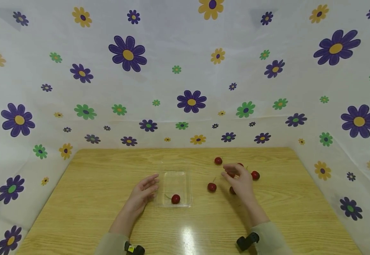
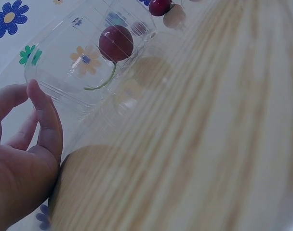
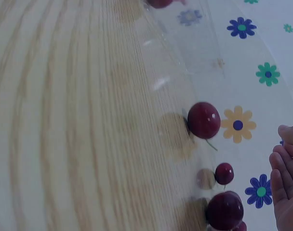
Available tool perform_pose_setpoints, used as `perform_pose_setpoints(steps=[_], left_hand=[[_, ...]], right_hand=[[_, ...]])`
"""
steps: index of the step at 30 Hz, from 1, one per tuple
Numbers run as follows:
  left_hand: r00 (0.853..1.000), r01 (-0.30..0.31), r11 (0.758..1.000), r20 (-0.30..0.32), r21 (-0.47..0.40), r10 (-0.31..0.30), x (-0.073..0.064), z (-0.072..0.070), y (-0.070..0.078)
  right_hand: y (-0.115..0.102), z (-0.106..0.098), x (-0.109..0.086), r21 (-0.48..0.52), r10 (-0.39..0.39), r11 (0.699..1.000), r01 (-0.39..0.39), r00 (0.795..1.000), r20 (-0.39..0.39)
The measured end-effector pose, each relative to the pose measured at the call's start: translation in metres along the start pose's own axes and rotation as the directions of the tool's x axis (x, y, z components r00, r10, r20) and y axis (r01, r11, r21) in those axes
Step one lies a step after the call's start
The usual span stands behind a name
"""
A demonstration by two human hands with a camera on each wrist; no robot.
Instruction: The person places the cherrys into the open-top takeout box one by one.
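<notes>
A clear plastic box (image 1: 190,189) sits mid-table, holding one dark red cherry (image 1: 175,199) with a green stem near its front side. My left hand (image 1: 141,194) is at the box's left side, fingers loosely bent; in the left wrist view a fingertip (image 2: 34,87) meets the box's wall. To the right, my right hand (image 1: 241,182) hovers over a loose group of cherries, with thumb and fingers apart and nothing between them. Around it lie a cherry on the right (image 1: 255,175), one at the left (image 1: 212,187) and one farther back (image 1: 218,160). The hand partly hides several others.
The wooden table (image 1: 86,198) has a far edge running along a white cloth (image 1: 159,85) printed with flowers, which also hangs at both sides. Each wrist carries a small black camera, such as the right one (image 1: 248,241). Light glares off the table's front.
</notes>
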State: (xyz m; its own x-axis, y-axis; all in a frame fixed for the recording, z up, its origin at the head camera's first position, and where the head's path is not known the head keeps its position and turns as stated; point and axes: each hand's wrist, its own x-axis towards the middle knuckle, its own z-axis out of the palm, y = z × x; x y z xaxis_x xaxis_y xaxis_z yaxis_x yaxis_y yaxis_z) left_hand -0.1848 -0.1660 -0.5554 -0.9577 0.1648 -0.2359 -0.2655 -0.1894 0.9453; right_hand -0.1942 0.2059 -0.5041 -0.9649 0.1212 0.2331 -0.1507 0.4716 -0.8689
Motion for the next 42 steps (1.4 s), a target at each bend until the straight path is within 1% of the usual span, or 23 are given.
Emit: perform_pose_setpoints(steps=[4,7,13,17,23,29,37,42], left_hand=[[1.000,0.001,1.000,-0.001,-0.001,-0.001,0.000,0.000,0.000],[1.000,0.004,1.000,-0.001,-0.005,-0.004,0.000,0.000,0.000],[1.000,0.005,1.000,-0.002,-0.010,-0.005,0.000,-0.001,-0.001],[1.000,-0.002,1.000,0.001,-0.010,0.002,0.000,-0.001,-0.002],[1.000,-0.005,1.000,0.003,-0.004,0.005,0.001,-0.001,-0.002],[1.000,-0.007,1.000,-0.002,-0.014,0.007,0.001,-0.001,-0.003],[1.000,-0.012,1.000,0.002,-0.009,0.012,0.000,-0.001,-0.002],[1.000,-0.017,1.000,-0.001,-0.018,0.017,-0.001,0.000,-0.001]], right_hand=[[0.005,-0.010,0.003,-0.033,0.012,0.999,-0.013,0.999,-0.038],[0.010,-0.017,0.006,-0.026,0.029,0.999,-0.030,0.998,-0.058],[0.019,-0.031,0.009,0.023,0.070,0.997,-0.068,0.993,-0.100],[0.023,-0.040,0.007,0.012,0.088,0.996,-0.087,0.989,-0.118],[0.037,-0.049,0.010,-0.017,0.094,0.995,-0.098,0.985,-0.148],[0.047,-0.058,0.011,-0.034,0.097,0.994,-0.106,0.976,-0.194],[0.053,-0.070,0.011,-0.055,0.157,0.984,-0.171,0.967,-0.199],[0.063,-0.076,0.011,-0.074,0.188,0.976,-0.205,0.963,-0.191]])
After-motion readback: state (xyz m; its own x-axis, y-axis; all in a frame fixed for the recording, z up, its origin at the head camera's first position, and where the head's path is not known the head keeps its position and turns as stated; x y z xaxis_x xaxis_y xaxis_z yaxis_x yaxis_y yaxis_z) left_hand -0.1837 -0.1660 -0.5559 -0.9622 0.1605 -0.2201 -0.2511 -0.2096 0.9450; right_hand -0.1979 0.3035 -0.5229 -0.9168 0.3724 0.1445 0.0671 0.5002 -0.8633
